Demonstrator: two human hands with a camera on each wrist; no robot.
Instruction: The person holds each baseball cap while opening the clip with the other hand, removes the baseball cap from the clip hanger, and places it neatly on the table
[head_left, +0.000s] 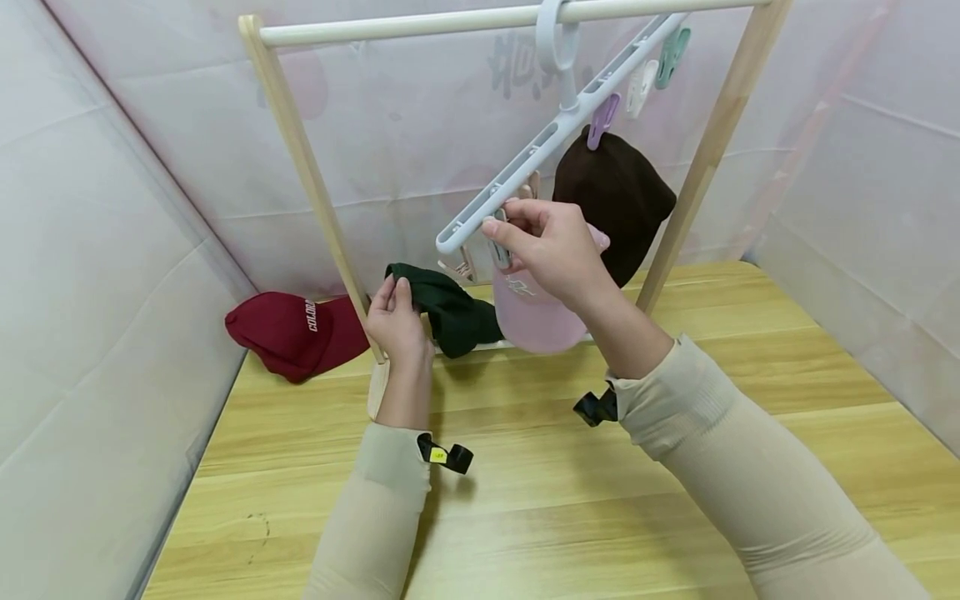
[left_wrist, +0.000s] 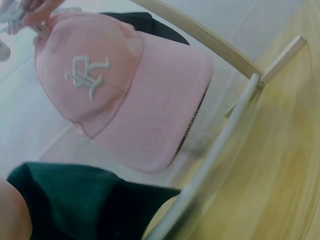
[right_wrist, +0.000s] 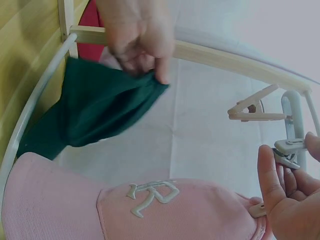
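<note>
My right hand (head_left: 504, 218) pinches a clip (right_wrist: 287, 152) at the low end of a tilted white clip hanger (head_left: 558, 137). A pink cap (head_left: 536, 315) with white embroidered letters hangs under that clip. Lower and to the left, my left hand (head_left: 396, 293) grips the edge of a dark green hat (head_left: 453, 315) held above the rack's lower rail. The left wrist view shows the pink cap (left_wrist: 125, 90) above the green hat (left_wrist: 85, 200). A brown beanie (head_left: 618, 200) hangs from a purple clip (head_left: 602, 121) further up the hanger.
The hanger hooks over the white top rod (head_left: 420, 23) of a wooden rack with slanted posts (head_left: 300, 158). A dark red cap (head_left: 292, 333) lies on the wooden table (head_left: 540, 500) at the left. An empty beige clip (right_wrist: 252, 110) hangs nearby. Pale fabric walls enclose three sides.
</note>
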